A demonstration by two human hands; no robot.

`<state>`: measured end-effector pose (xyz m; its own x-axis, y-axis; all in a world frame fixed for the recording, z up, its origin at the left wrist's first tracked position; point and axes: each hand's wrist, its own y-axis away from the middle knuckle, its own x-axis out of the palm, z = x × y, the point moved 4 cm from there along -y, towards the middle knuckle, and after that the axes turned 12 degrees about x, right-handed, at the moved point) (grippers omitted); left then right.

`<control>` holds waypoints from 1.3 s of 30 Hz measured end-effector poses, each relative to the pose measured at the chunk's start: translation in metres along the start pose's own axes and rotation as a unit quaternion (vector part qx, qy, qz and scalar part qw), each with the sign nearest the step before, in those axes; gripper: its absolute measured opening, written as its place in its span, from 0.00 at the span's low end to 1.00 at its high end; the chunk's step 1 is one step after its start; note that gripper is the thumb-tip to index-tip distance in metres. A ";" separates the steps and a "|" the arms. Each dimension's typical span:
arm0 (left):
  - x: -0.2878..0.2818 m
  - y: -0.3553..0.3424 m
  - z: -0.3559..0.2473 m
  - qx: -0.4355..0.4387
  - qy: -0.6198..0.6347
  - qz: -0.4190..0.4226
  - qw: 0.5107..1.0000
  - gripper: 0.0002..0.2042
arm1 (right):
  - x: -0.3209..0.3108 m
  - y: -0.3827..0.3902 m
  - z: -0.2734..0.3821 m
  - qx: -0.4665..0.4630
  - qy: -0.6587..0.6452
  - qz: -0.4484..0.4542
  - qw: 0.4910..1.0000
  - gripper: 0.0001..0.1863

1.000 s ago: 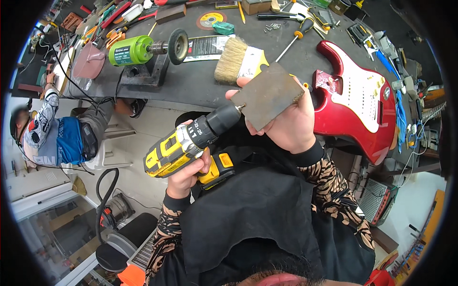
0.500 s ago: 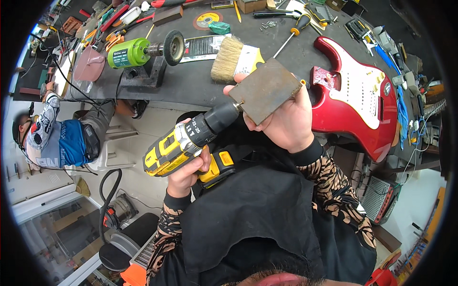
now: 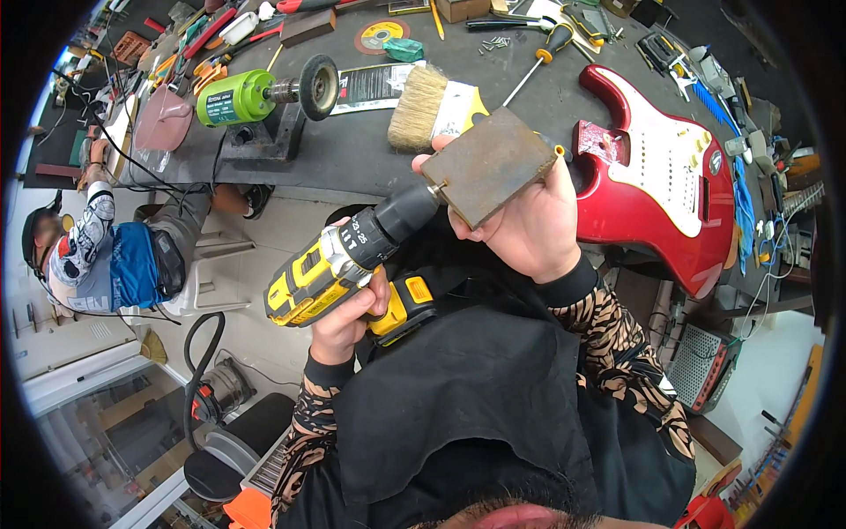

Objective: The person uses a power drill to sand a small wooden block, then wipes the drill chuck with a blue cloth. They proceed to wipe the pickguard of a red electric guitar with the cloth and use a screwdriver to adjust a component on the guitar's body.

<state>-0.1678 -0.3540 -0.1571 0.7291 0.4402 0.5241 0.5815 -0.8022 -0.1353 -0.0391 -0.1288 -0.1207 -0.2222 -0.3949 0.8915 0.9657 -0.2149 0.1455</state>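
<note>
My left hand (image 3: 345, 319) grips the handle of a yellow and black cordless drill (image 3: 339, 264). Its black chuck points up and right, and its tip touches the edge of a flat brown wooden block (image 3: 489, 163). My right hand (image 3: 527, 219) holds that block from below and behind, thumb at its left edge, in front of my chest and above the near edge of the dark workbench (image 3: 352, 154). Both forearms wear patterned sleeves over a black apron.
On the bench lie a wide paintbrush (image 3: 432, 108), a green bench grinder with a dark wheel (image 3: 264, 93), screwdrivers, screws and a red electric guitar body (image 3: 670, 176) at the right. Another person (image 3: 106, 256) sits low at the left. A black hose and a small machine (image 3: 216, 392) lie on the floor.
The drill and block have stayed together in my hands, shifting only slightly in the picture. The seated person at the left has moved a little.
</note>
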 end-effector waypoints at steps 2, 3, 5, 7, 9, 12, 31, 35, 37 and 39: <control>0.000 0.001 0.000 0.005 0.000 -0.004 1.000 0.41 | 0.000 0.000 0.000 0.001 0.000 0.000 1.000 0.48; -0.001 0.001 0.000 0.005 0.000 -0.004 1.000 0.41 | 0.000 0.000 0.000 0.002 0.003 0.002 1.000 0.48; -0.003 0.002 0.001 0.005 0.002 -0.003 1.000 0.42 | 0.000 0.000 0.000 0.002 0.005 0.002 1.000 0.49; -0.004 0.002 0.002 0.003 0.006 -0.001 1.000 0.43 | -0.001 0.000 -0.001 -0.004 0.004 -0.002 1.000 0.49; -0.005 0.002 0.003 0.000 0.006 0.004 1.000 0.44 | -0.002 -0.001 -0.001 0.001 0.016 -0.002 1.000 0.50; -0.005 0.003 0.003 0.001 0.005 0.001 1.000 0.44 | -0.002 0.000 0.000 0.004 0.029 -0.005 1.000 0.50; -0.005 0.003 0.004 -0.005 0.013 -0.009 1.000 0.28 | 0.000 -0.001 -0.001 -0.009 0.017 -0.015 1.000 0.47; -0.004 0.003 0.005 -0.020 0.019 -0.013 1.000 0.31 | 0.002 -0.001 -0.001 -0.017 0.005 -0.054 0.998 0.47; -0.003 0.005 0.004 -0.025 0.023 -0.012 0.999 0.32 | 0.011 -0.001 -0.001 -0.028 -0.027 -0.110 0.993 0.48; 0.002 0.004 0.000 -0.026 0.021 -0.010 0.999 0.32 | 0.005 -0.001 0.000 -0.014 0.011 -0.053 0.998 0.49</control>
<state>-0.1641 -0.3565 -0.1564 0.7004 0.4401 0.5619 0.5763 -0.8132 -0.0814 -0.0408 -0.1304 -0.1167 -0.3262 -0.3883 0.8618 0.9325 -0.2819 0.2260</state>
